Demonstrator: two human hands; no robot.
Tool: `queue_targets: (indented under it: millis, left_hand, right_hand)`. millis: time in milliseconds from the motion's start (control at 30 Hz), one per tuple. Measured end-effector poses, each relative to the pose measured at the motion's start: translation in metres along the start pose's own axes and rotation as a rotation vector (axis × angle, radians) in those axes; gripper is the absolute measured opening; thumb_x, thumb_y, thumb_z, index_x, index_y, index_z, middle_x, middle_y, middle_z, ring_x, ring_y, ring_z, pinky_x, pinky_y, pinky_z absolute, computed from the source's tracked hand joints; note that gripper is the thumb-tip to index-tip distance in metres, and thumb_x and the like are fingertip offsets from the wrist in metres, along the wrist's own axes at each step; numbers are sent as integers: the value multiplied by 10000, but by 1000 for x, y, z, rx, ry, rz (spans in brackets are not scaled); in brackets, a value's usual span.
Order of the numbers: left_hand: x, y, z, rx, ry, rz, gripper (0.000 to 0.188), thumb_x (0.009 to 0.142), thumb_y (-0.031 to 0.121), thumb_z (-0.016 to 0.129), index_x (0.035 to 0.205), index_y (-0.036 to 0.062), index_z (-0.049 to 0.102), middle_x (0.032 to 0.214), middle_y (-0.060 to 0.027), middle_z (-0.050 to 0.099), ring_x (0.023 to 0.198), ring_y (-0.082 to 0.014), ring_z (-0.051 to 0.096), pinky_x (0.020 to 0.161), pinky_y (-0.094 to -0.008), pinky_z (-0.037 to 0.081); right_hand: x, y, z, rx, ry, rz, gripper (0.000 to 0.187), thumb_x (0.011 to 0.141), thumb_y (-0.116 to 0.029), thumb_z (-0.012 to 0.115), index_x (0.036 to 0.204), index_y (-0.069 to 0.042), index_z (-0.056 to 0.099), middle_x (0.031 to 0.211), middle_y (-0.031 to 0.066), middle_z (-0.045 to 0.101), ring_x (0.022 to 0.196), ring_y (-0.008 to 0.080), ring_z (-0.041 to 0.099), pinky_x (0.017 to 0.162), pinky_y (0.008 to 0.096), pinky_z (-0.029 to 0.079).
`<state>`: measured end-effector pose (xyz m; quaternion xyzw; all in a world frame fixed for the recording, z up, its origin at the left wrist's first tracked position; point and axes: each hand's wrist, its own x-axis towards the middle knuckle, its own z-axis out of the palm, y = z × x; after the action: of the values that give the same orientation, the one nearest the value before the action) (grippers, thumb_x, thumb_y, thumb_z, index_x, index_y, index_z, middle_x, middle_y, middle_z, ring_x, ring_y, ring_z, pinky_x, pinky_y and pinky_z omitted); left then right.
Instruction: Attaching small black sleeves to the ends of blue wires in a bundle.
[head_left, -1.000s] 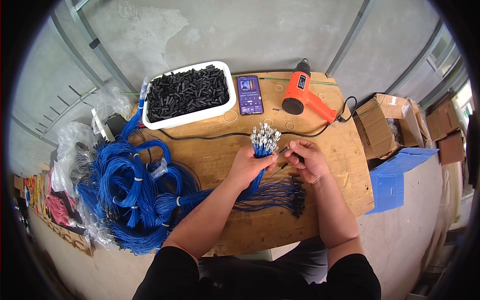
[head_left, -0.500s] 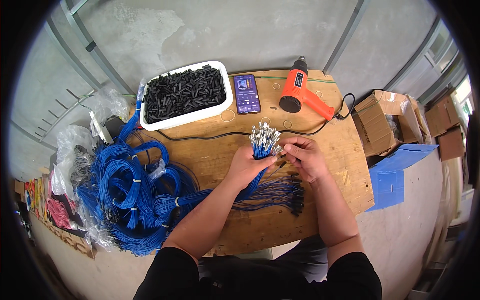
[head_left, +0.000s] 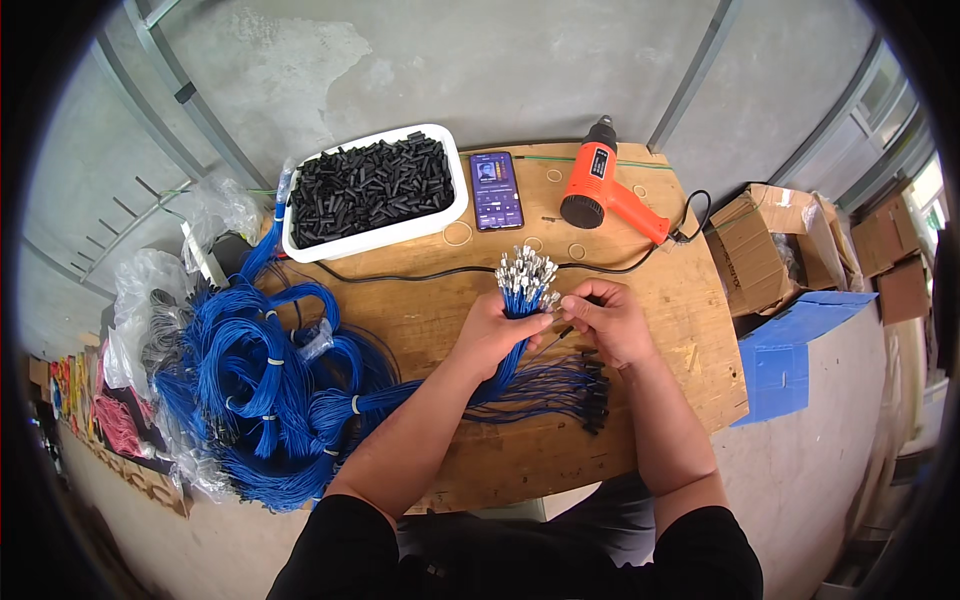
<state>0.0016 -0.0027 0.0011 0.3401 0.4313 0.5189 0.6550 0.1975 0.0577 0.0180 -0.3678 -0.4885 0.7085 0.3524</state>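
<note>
A thick bundle of blue wires (head_left: 515, 362) is wrapped in my left hand (head_left: 487, 335), its silvery metal terminals (head_left: 526, 275) standing up above the fist. Close against the bundle's right side, my right hand (head_left: 615, 325) pinches thumb and forefinger together; what lies between the fingertips is too small to make out. Just below those fingers shows a small black sleeve (head_left: 567, 331). On the table under my hands, several blue wires fan out to the right, with black sleeves (head_left: 596, 395) on their ends.
Black sleeves fill a white tub (head_left: 375, 240) at the back. A phone (head_left: 497, 190) and an orange heat gun (head_left: 603, 183) lie beside it. A black cord (head_left: 420, 273) crosses the wooden table (head_left: 690, 350). Coiled blue wires (head_left: 265, 370) are heaped left; a cardboard box (head_left: 755, 250) stands right.
My right thumb and forefinger have shifted slightly and pinch closer together beside the terminals. The left hand keeps its hold on the bundle, nearly unmoved.
</note>
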Motion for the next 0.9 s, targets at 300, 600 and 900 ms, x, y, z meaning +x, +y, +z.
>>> queue_targets:
  millis: [300, 600, 900]
  left_hand:
    - [0, 1, 2, 33, -24, 41, 178, 855, 89, 759, 974, -15, 677, 770, -23, 647, 634, -87, 582, 578, -246, 478]
    - [0, 1, 4, 99, -10, 50, 122, 874, 91, 718, 928, -13, 683, 774, -47, 659, 640, -95, 593, 576, -251, 484]
    - [3, -4, 0, 63, 7, 46, 121, 894, 87, 709, 929, -10, 647, 792, -67, 656, 638, -118, 592, 575, -263, 470]
  right_hand:
    - [-2, -7, 0, 84, -38, 79, 111, 911, -121, 731, 898, -25, 677, 732, 10, 643, 562, 43, 481, 479, 180, 335]
    - [0, -8, -3, 80, -48, 139, 137, 928, -151, 710, 935, -20, 671, 749, 23, 637, 571, 54, 484, 463, 187, 323]
    - [14, -2, -23, 623, -11, 114, 277, 958, -32, 466, 1205, 51, 560, 970, 105, 594, 712, 125, 489, 499, 197, 368]
